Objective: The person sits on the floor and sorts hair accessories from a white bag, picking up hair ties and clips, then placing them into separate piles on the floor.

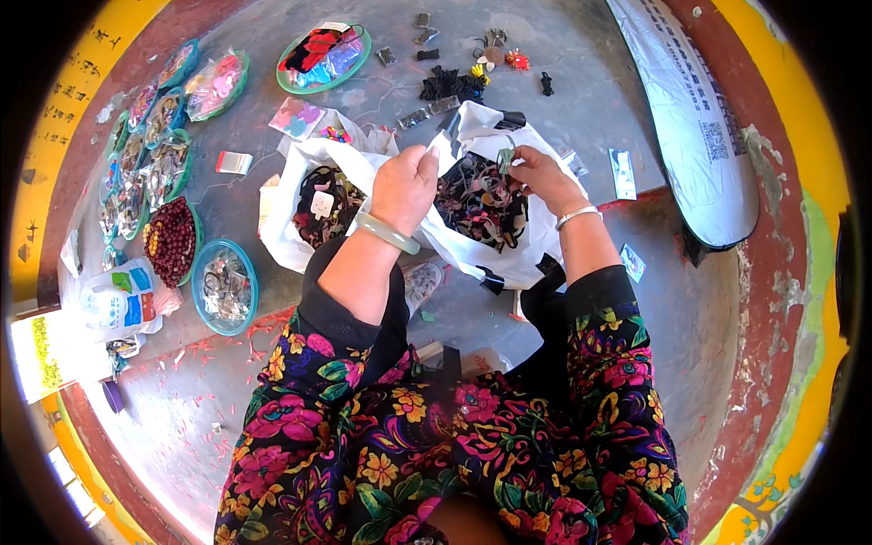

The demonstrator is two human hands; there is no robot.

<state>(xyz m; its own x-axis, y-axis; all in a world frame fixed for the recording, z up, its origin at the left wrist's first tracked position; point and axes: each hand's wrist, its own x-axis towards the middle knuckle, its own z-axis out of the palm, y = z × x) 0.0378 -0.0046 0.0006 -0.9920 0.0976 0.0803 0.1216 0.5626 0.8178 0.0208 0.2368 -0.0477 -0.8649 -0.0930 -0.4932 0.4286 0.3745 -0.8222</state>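
Two white plastic bags stand open before me on the floor. The right bag (pixel 545 238) is filled with a mix of small dark, pink and pale things (pixel 480 204) that look like hair ties. My left hand (pixel 404 189), with a pale bangle on its wrist, is closed on this bag's upper left edge. Over the bag's right side, my right hand (pixel 545 180) pinches a small grey-green band (pixel 506 160) between thumb and fingers. Dark bands with a white square piece (pixel 322 204) on top fill the left bag (pixel 289 238), partly behind my left arm.
Baskets of packaged trinkets (pixel 168 168) crowd the left, with dark red beads (pixel 171 241) and a blue basket (pixel 225 288) nearer. A green tray (pixel 324 59) and black cord bundles (pixel 445 84) lie beyond the bags. A long silver-covered board (pixel 695 127) stands at right.
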